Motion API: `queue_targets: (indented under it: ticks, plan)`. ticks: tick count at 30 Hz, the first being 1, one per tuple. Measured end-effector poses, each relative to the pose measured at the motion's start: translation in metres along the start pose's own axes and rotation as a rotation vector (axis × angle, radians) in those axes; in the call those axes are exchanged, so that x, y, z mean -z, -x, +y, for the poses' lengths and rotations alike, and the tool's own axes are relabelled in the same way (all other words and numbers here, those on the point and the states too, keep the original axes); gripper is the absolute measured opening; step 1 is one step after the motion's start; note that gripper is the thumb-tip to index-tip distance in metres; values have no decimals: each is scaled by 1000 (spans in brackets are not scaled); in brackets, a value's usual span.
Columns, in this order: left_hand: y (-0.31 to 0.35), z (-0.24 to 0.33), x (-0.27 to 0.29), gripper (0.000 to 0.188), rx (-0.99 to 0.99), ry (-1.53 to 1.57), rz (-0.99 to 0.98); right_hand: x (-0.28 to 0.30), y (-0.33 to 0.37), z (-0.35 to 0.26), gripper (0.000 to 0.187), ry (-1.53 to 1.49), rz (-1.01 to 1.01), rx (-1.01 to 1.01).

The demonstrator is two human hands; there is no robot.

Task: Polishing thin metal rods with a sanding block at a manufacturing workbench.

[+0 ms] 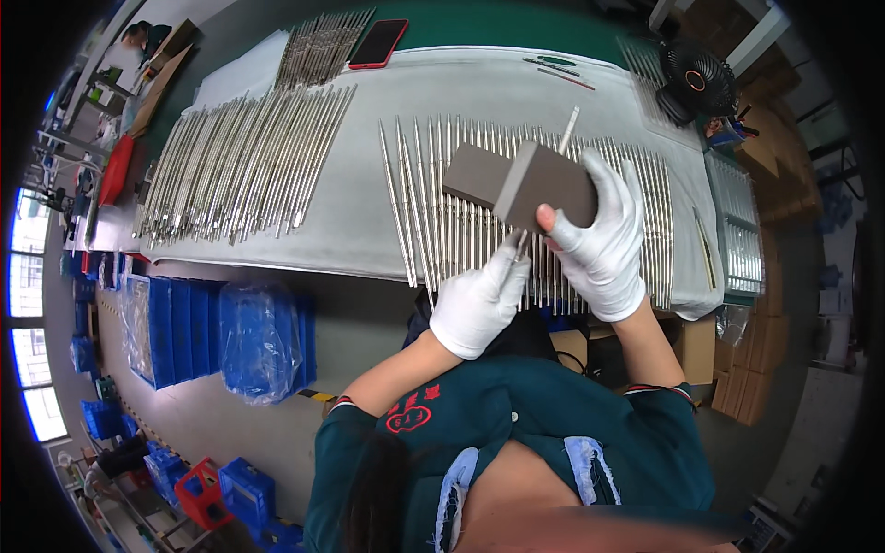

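Far left, on the floor below the bench: blue plastic bins (175,332) stacked in a row, one lot wrapped in clear film (261,339); contents can't be made out. More blue crates and a red one (198,490) sit lower left.

On the bench, left half: a big batch of thin metal rods (241,166) lies fanned on a grey-white cloth (369,230), w/ a second bundle (318,46) further back beside a red phone (378,42). Laid side by side like that, prob. so each rod can be picked singly.

Centre: another row of rods (442,212) lies parallel, points toward the worker, near the cloth's front edge.

Left hand (479,300) (white glove) is pinched shut on the lower end of one metal rod (569,129), which runs up behind the block and sticks out above it. The grip low down looks like it lets the rod turn or slide.

Right hand (604,235), also gloved w/ a bare thumb tip, is clasped round a grey-brown abrasive block (530,184), folded over the rod so both faces bear on it (judging by the V shape).

Right side: green pens (558,66) at the back, a small black fan (696,78), more rods in a tray (737,226) at the bench end, cardboard boxes (747,369) beneath.
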State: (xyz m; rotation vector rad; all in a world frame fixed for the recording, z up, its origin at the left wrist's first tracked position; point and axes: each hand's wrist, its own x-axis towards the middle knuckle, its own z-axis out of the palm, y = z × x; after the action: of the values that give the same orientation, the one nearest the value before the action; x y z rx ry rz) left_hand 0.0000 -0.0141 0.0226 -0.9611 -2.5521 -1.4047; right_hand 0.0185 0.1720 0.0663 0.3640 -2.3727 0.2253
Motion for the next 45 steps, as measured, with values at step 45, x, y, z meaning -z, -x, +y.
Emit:
queue_targets:
  ticks: [45]
  plan:
    - [-9,19,22,47,724,761,-355,37,-27,13,37,-153,-531,283]
